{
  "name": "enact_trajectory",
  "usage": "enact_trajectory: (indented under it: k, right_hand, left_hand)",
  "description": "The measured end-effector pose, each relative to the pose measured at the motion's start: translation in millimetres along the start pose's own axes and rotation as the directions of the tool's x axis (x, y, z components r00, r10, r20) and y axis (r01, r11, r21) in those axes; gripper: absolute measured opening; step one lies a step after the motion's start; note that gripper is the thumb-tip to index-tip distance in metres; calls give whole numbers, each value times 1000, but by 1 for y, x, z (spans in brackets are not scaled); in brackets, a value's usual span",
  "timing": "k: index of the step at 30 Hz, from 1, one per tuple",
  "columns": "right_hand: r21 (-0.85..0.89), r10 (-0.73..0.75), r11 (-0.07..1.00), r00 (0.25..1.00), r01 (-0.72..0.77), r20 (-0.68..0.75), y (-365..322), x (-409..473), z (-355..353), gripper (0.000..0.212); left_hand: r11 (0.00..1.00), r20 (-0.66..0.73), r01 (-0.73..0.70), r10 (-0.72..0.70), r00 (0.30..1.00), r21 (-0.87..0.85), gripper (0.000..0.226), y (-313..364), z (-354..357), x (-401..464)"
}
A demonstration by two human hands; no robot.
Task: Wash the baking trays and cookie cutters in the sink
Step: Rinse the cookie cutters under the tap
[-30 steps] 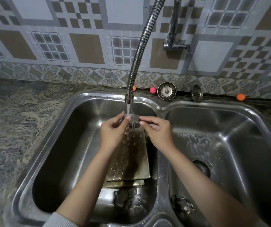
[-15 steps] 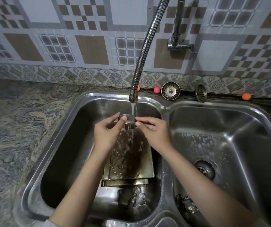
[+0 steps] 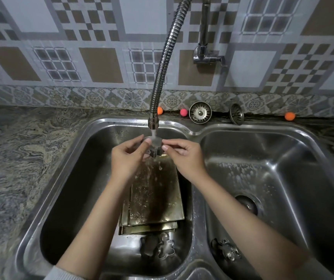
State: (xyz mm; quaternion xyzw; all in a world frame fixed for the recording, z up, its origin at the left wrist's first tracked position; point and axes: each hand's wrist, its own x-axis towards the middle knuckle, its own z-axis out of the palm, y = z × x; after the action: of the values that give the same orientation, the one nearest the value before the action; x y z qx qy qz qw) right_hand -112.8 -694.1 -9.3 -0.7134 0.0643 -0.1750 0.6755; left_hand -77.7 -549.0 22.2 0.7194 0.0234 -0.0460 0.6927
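Observation:
A small metal cookie cutter (image 3: 154,144) sits under the running water of the flexible faucet (image 3: 153,120), over the left basin (image 3: 81,178). My left hand (image 3: 127,158) pinches its left side and my right hand (image 3: 184,156) pinches its right side. Below the hands, stacked baking trays (image 3: 154,201) lie in the left basin, wet and speckled. More cookie cutters (image 3: 162,248) lie at that basin's near end. Another cutter (image 3: 227,252) lies in the right basin (image 3: 293,178).
Two metal drain strainers (image 3: 200,113) (image 3: 236,114) lean on the ledge behind the sink. Small orange (image 3: 289,116) and pink (image 3: 183,112) balls sit there too. Marbled stone counter (image 3: 16,158) spreads to the left. The tap valve (image 3: 204,55) is on the tiled wall.
Both hands keep holding the cutter under the stream. They sit slightly higher, closer to the faucet head, and the view has shifted a little.

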Motion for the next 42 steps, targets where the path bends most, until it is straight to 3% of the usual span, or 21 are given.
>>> enact_trajectory:
  k: [10, 18, 22, 26, 30, 34, 38, 42]
  right_hand:
    - [-40, 50, 998, 995, -47, 86, -3, 6, 17, 16]
    - [-192, 120, 976, 990, -104, 75, -11, -2, -60, 26]
    - [-246, 171, 956, 985, -158, 33, -11, -40, -116, 24]
    - [-379, 342, 865, 939, -328, -31, 9, -88, -171, 20]
    - [-499, 645, 673, 764, -547, 33, 61, -134, -189, 14]
    - [-619, 754, 556, 651, -555, 94, 94, -156, -180, 12]
    - [-699, 754, 522, 648, -488, 110, 100, -155, -169, 13]
    - [-707, 755, 505, 650, -495, 85, 93, -149, -169, 9]
  left_hand:
    - [997, -44, 27, -24, 999, 75, 33, -3, -21, 7]
    - [993, 244, 18, -47, 969, 116, 20, -1, 20, -12]
    - [935, 386, -72, -73, 920, 348, 26, -30, 4, -26]
    - [788, 504, -118, -263, 823, 604, 17, -82, -36, -43]
    - [600, 653, -359, -389, 650, 715, 31, -121, -58, -62]
    - [409, 772, -661, -427, 471, 630, 53, -141, -49, -74]
    - [285, 839, -829, -425, 341, 481, 65, -147, -31, -69]
    - [46, 865, -960, -446, 227, 276, 66, -146, -19, -67]
